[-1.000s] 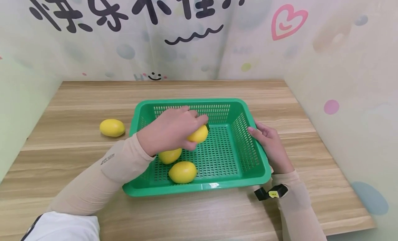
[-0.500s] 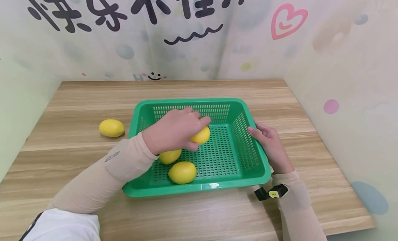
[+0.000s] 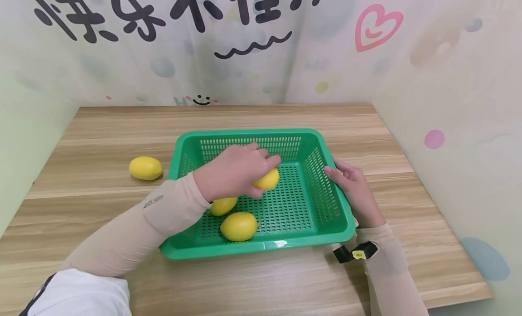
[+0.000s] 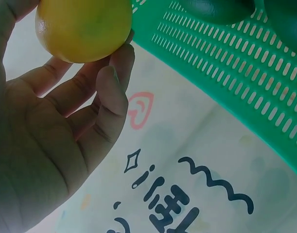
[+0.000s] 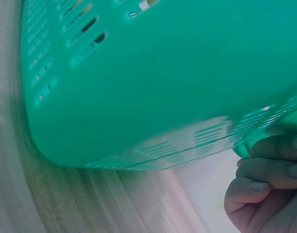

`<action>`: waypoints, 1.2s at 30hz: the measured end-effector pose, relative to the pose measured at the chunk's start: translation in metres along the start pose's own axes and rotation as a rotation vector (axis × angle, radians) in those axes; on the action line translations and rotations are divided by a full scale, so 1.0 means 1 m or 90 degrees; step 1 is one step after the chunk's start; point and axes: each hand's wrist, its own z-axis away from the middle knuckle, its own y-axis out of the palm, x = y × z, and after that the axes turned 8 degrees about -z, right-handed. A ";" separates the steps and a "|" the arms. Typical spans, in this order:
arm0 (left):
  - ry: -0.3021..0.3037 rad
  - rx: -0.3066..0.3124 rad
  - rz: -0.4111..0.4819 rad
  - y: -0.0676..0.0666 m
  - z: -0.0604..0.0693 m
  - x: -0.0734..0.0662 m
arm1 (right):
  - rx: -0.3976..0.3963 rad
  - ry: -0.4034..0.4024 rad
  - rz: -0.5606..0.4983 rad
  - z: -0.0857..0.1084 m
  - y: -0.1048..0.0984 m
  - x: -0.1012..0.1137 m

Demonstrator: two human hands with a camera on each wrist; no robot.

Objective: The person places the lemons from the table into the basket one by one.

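My left hand (image 3: 234, 171) grips a yellow lemon (image 3: 269, 180) over the middle of the green plastic basket (image 3: 261, 249). Fingers and thumb curl round the lemon (image 4: 85, 29) in the left wrist view. Two more lemons are in the basket: one at the front (image 3: 239, 226), and another (image 3: 223, 206) behind it, partly covered by my left wrist. With the thumb over the rim, my right hand (image 3: 355, 189) holds the basket's right side; the right wrist view shows its fingers (image 5: 265, 170) curled by the outer wall. Dark green rounded things (image 4: 218, 9) show inside the basket in the left wrist view.
One lemon (image 3: 146, 168) lies on the wooden table (image 3: 285, 284), left of the basket. A printed sheet (image 3: 261, 80) hangs along the back edge, and a pale wall (image 3: 461, 180) borders the table on the right. A black device (image 3: 359, 252) sits on my right wrist.
My left hand has shifted slightly to the right with the lemon in its grip. The right hand and the basket have stayed almost still.
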 end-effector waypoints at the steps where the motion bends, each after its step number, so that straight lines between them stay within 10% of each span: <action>1: 0.004 0.001 0.001 0.001 -0.001 0.000 | 0.000 0.000 0.000 0.000 0.000 0.000; 36: 0.053 0.124 -0.045 0.027 -0.025 -0.002 | -0.005 0.008 -0.002 0.000 0.000 0.001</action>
